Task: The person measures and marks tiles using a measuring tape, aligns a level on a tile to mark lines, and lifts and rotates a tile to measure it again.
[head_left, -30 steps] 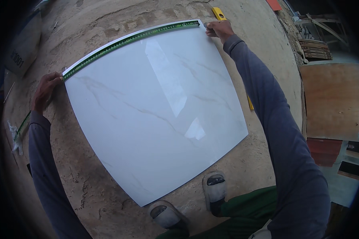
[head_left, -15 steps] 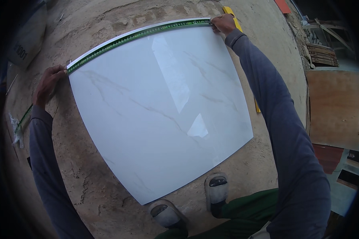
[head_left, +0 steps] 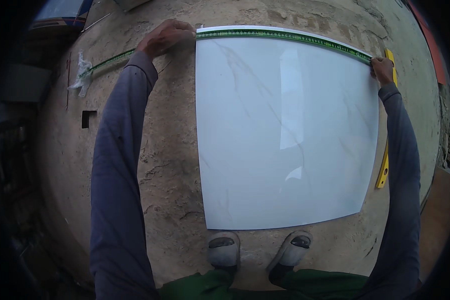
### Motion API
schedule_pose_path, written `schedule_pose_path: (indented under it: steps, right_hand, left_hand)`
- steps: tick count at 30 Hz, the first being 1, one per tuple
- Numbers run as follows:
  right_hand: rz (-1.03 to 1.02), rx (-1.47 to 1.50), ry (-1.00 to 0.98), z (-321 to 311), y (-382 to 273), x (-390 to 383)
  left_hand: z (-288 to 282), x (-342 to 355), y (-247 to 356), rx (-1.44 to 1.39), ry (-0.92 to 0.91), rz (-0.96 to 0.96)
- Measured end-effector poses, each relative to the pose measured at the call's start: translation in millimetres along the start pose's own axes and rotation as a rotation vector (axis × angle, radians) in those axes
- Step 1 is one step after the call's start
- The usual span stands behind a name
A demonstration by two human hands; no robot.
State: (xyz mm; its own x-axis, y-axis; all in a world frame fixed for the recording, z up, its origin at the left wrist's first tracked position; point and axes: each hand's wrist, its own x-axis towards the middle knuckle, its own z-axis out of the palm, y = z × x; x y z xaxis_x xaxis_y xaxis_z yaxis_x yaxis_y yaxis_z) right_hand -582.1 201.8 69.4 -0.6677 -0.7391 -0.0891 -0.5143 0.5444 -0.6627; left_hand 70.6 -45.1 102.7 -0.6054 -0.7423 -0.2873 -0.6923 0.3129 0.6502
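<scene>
A large white tile [head_left: 245, 130] with faint grey-brown veins lies flat on the ground in front of my feet. Stretched along its far edge is a green tape measure [head_left: 285, 35]. At the tile's far left corner my left hand [head_left: 167, 36] is closed on the tape, whose green strip also runs on leftward behind that wrist. My right hand [head_left: 382, 69] pinches the tape's other part at the far right corner. The fingertips of both hands are partly hidden.
A yellow spirit level [head_left: 383, 172] lies along the tile's right side, partly behind my right arm. Clear crumpled plastic [head_left: 82, 75] rests at the tape's left end. A dark rectangular piece [head_left: 88, 119] lies left of my left arm. My sandals [head_left: 224, 250] stand at the tile's near edge.
The view has swung left, so the tile and both hands appear farther right. Both hands still hold the tape at the tile's far corners.
</scene>
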Motion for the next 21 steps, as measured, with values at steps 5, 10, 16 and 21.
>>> schedule_pose_path:
  steps: [5, 10, 16, 21]
  right_hand:
    - [-0.003, -0.096, -0.029, 15, 24, 22]
    - [-0.084, -0.185, 0.024, -2, 42, 34]
    - [-0.115, -0.302, 0.004, 4, 39, 33]
    - [-0.218, -0.401, 0.048, -1, 44, 36]
  left_hand:
    - [3, -4, -15, 0.034, 0.027, -0.007]
    - [11, -7, -7, 0.025, 0.065, -0.001]
    - [5, -6, -18, -0.031, 0.031, 0.018]
    - [10, -1, -17, -0.040, 0.062, 0.031]
